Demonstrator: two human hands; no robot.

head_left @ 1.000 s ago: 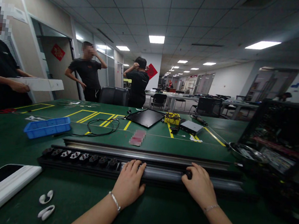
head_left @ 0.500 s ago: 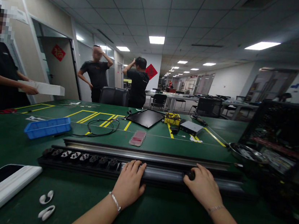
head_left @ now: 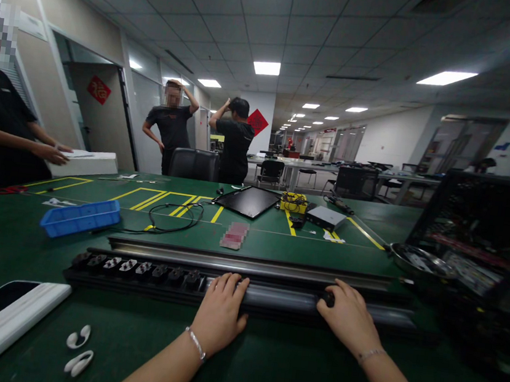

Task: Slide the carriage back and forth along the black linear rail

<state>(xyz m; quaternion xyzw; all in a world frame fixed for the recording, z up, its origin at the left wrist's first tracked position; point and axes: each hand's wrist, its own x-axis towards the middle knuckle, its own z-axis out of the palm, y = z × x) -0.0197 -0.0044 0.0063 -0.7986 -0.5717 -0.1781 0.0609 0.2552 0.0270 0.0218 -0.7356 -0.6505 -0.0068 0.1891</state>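
A long black rail (head_left: 281, 298) lies across the worktop (head_left: 307, 371) in front of the person, with a row of black and pale plugs (head_left: 144, 269) seated along its left part. The right hand (head_left: 351, 317) has its grip closed around a small black part (head_left: 329, 298), thumb and forefinger at its sides, over the rail's right half. The left hand (head_left: 220, 311) rests palm down on the rail just right of the plugs; whether its grip holds anything under the fingers cannot be told. A second rail (head_left: 250, 265) lies just behind, parallel to the first. Farther back are a blue tray (head_left: 78, 225), a looped black cable (head_left: 176, 228) and a flat dark screen (head_left: 248, 201). White earphones (head_left: 79, 363) lie near the left forearm.
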